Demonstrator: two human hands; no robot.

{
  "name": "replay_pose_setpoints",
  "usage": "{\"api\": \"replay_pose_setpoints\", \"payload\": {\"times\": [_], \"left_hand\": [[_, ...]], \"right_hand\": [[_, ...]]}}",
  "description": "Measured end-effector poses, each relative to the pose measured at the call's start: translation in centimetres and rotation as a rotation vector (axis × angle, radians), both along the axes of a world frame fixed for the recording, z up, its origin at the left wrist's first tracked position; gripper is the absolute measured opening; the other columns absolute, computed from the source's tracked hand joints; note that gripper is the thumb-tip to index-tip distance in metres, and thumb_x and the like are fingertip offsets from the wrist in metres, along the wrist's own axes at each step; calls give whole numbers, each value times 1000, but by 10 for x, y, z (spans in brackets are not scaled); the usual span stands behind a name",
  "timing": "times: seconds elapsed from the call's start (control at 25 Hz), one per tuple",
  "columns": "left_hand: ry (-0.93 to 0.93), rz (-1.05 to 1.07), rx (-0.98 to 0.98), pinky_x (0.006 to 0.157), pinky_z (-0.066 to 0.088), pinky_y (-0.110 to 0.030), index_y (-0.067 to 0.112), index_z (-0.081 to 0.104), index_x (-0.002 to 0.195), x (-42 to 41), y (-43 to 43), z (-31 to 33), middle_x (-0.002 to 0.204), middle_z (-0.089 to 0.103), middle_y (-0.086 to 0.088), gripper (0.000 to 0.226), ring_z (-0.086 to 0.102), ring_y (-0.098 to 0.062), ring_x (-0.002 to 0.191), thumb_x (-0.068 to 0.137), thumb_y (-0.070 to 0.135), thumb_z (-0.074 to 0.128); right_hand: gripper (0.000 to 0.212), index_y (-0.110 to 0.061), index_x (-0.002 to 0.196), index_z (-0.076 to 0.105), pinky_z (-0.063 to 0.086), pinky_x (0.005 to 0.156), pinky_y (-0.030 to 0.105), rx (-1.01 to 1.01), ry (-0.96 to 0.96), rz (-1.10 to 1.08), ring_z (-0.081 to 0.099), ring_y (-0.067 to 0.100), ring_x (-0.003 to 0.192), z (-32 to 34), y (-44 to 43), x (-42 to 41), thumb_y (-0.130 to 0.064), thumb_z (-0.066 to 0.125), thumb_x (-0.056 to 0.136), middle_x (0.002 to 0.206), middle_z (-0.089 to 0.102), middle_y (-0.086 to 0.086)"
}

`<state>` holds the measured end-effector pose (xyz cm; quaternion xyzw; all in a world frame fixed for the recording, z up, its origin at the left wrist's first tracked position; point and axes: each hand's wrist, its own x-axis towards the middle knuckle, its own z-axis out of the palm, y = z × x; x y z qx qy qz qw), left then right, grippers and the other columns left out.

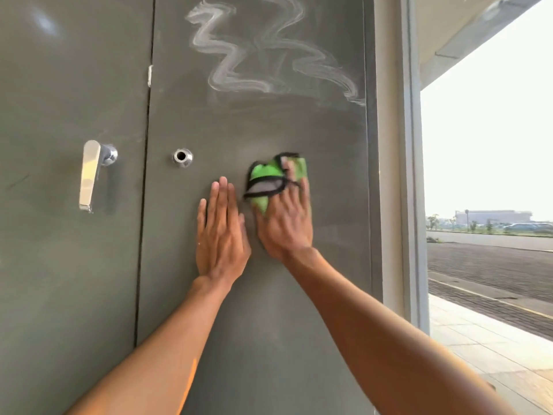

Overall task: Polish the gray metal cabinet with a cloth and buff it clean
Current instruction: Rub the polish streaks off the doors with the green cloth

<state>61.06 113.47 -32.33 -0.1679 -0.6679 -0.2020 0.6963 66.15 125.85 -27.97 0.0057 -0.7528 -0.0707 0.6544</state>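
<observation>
The gray metal cabinet (269,310) fills most of the view, with two doors split by a vertical seam. My right hand (285,223) presses a crumpled green cloth with black edging (269,175) flat against the right door. Its fingers lie spread over the cloth and look blurred. My left hand (220,232) rests flat on the same door just left of the cloth, fingers together and pointing up, holding nothing. White wavy smears of polish (263,55) streak the upper part of the right door.
A chrome lever handle (89,175) hangs on the left door. A round chrome lock hole (182,157) sits left of my hands. A white pillar (398,175) borders the cabinet on the right, with paved ground and a road beyond.
</observation>
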Motion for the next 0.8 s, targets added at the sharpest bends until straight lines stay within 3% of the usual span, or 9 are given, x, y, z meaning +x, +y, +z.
{"api": "replay_pose_setpoints", "payload": {"times": [0.08, 0.16, 0.32, 0.4, 0.48, 0.64, 0.72, 0.8], "left_hand": [[4, 7, 22, 128, 13, -45, 0, 27, 159, 0, -2, -5, 168, 24, -15, 61, 19, -27, 157, 100, 12, 38], [-4, 22, 32, 128, 14, -47, 0, 25, 159, 3, 0, -9, 168, 22, -14, 60, 18, -26, 157, 101, 13, 32], [-23, 14, -2, 128, 14, -47, 1, 21, 161, 8, 0, -8, 170, 19, -13, 57, 15, -25, 158, 106, 16, 29], [-29, 9, -25, 128, 14, -46, 1, 21, 161, 6, -7, -14, 170, 18, -13, 56, 15, -25, 158, 107, 17, 29], [-23, 11, -54, 128, 13, -46, 1, 21, 161, 3, -11, -20, 170, 17, -13, 56, 15, -26, 158, 107, 16, 31], [-46, -27, -23, 127, 12, -47, 0, 25, 159, 4, -11, -22, 169, 21, -15, 62, 16, -27, 157, 100, 10, 39], [-55, -6, -8, 127, 12, -47, 1, 24, 160, 7, -7, -27, 169, 20, -14, 61, 17, -27, 157, 100, 10, 35], [-74, 8, 11, 126, 14, -49, 1, 23, 160, 12, -2, -32, 169, 19, -14, 59, 16, -27, 158, 103, 13, 30]], "right_hand": [[64, -13, 155, 40, 9, 127, 44, 200, -25, 59, 13, 25, 157, -16, -5, -7, -45, 49, 100, 165, 25, 15], [64, -14, 154, 42, 12, 127, 44, 178, 20, 86, 13, 24, 157, -16, 27, -4, -43, 54, 99, 166, 23, 13], [67, -6, 158, 29, 0, 127, 44, -492, 68, 19, 7, 26, 157, -10, 92, 23, -48, 30, 106, 165, 27, 17], [67, 2, 156, 26, -2, 127, 45, -672, 75, 37, 13, 32, 155, -13, 77, 21, -45, 28, 108, 162, 30, 22], [66, 0, 155, 32, 3, 127, 49, -522, 68, 55, 18, 35, 153, -22, 42, 14, -44, 30, 106, 160, 33, 23], [64, -14, 156, 38, 9, 127, 47, 153, -57, 77, 10, 27, 157, -55, -5, -5, -43, 42, 99, 166, 23, 14], [65, -15, 155, 42, 9, 128, 44, 167, -43, 101, 8, 23, 157, -59, 18, -3, -46, 45, 98, 167, 23, 12], [64, -16, 154, 42, 8, 127, 44, -55, 0, 74, 7, 23, 157, -60, 63, 6, -48, 41, 99, 165, 27, 13]]}}
